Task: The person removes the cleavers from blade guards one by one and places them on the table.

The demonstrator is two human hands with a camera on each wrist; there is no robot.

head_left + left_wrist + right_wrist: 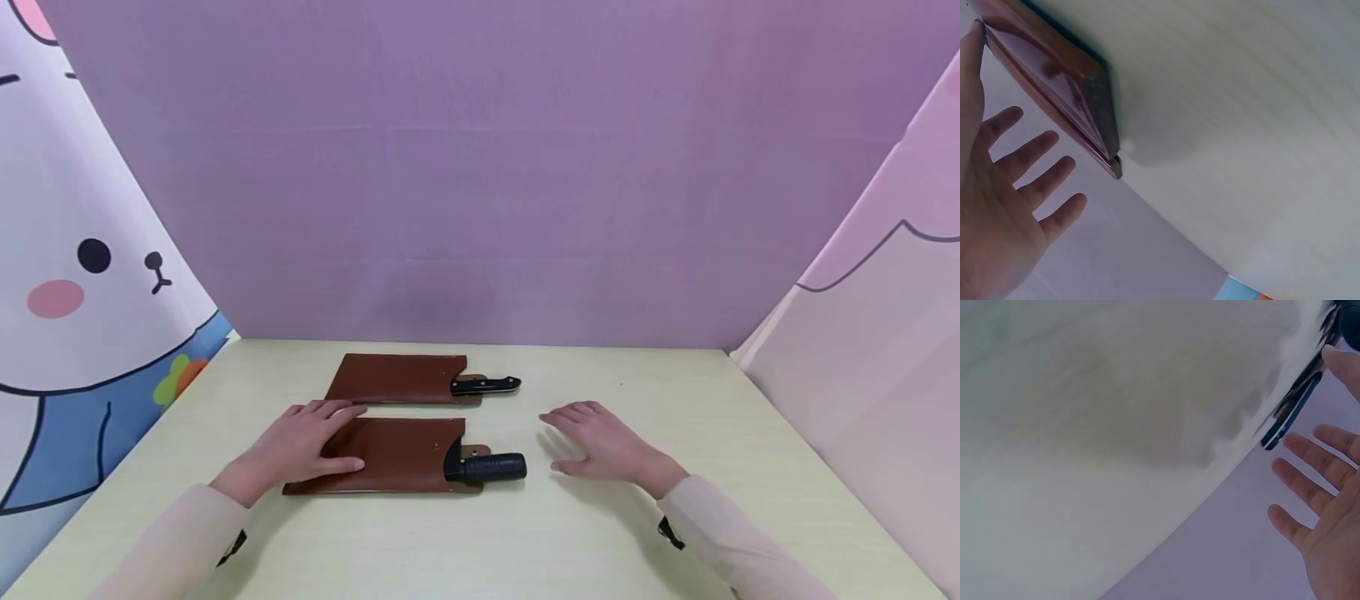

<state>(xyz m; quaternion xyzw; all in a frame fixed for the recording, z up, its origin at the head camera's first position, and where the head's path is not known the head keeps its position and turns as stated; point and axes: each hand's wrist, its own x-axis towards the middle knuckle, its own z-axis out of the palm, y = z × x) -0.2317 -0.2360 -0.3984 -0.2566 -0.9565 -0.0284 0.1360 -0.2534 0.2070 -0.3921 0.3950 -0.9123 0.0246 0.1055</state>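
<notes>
Left grip [303, 446] was spread loose, thumb and fingers apart and not clamped on anything, over the left end of the nearer brown sheath [408, 454]. Couldn't tell from the left wrist view whether the thumb was really touching leather or just lined up with it. That sheath lay flat on the desk [420, 542], long axis running left to right, its chunky black handle [497, 467] poking out toward the right.

So that's the bit that mattered: sheath body on the left side, handle end aimed at the right grip [603, 446], which sat just past it, fingers apart with nothing between them. For the handle, right was clearly the nearer one; for the closed end, left.

Just behind, roughly parallel, lay the farther brown sheath [397, 379] with a slimmer riveted handle [487, 385] sticking out the same way. Beyond the desk was a purple backdrop [510, 167], plus a cartoon-print cloth [112, 350] off to the left.
</notes>
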